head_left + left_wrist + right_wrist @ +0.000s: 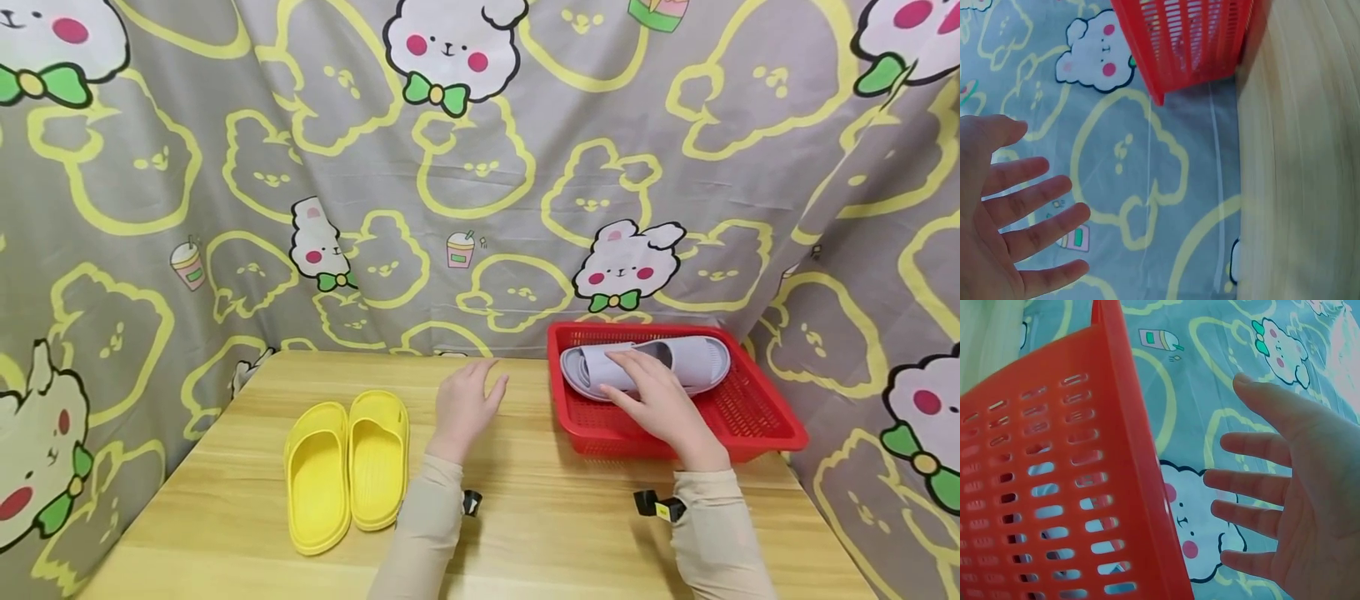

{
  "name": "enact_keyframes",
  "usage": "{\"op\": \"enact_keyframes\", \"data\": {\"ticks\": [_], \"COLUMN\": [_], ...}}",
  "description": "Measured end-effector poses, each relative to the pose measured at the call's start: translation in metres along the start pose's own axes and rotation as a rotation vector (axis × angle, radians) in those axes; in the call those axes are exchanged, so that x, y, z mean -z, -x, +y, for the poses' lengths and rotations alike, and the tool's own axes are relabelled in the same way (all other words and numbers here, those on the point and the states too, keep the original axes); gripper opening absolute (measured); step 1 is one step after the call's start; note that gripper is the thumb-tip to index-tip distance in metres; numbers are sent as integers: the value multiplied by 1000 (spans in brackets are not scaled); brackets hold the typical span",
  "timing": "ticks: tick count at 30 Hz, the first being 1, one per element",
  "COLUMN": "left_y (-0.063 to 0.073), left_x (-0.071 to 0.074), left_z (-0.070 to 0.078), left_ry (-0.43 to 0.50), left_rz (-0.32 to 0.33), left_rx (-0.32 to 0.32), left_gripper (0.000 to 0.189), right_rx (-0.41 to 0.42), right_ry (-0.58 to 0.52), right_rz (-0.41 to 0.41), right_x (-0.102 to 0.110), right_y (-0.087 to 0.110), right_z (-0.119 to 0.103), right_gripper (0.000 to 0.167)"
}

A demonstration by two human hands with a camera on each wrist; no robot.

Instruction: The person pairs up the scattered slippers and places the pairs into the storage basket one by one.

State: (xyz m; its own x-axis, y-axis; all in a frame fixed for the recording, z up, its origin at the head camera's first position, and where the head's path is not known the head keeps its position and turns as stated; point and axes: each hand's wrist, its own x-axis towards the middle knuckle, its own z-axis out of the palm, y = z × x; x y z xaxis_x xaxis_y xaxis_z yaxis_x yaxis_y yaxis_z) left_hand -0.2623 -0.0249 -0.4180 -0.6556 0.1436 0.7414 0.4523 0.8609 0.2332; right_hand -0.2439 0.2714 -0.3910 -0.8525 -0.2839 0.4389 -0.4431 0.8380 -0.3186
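Note:
My left hand (467, 408) hovers over the wooden table with fingers spread and nothing in it, to the right of a pair of yellow slippers (318, 483). In the left wrist view that hand (1022, 212) shows its fingers apart. Over the front of the red plastic basket (757, 417) is my right hand (663, 408), its fingers extended and holding nothing. Grey slippers (697, 360) lie in the basket, partly hidden behind this hand. The right wrist view has the hand (1297, 487) beside the slotted basket wall (1054, 469), with a gap between them.
The wooden table (540, 533) ends at a patterned curtain (480, 183) at the back, and more of this fabric hangs on both sides. The basket stands at the table's back right, close to the curtain. Small black devices (658, 506) sit at the wrists.

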Motion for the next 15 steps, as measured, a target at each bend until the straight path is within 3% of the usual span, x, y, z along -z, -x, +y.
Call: {"op": "enact_keyframes", "data": {"ticks": [9, 15], "left_y": [3, 7], "left_x": [15, 24], "left_z": [-13, -21], "left_ry": [-32, -73], "left_rz": [-85, -88], "left_rx": [40, 6], "left_gripper": [35, 35], "right_rx": [21, 31], "right_ry": [9, 9], "right_rz": [-15, -10], "right_x": [-4, -7], "right_y": [-2, -3], "right_z": [-7, -11], "right_gripper": [60, 60]}}
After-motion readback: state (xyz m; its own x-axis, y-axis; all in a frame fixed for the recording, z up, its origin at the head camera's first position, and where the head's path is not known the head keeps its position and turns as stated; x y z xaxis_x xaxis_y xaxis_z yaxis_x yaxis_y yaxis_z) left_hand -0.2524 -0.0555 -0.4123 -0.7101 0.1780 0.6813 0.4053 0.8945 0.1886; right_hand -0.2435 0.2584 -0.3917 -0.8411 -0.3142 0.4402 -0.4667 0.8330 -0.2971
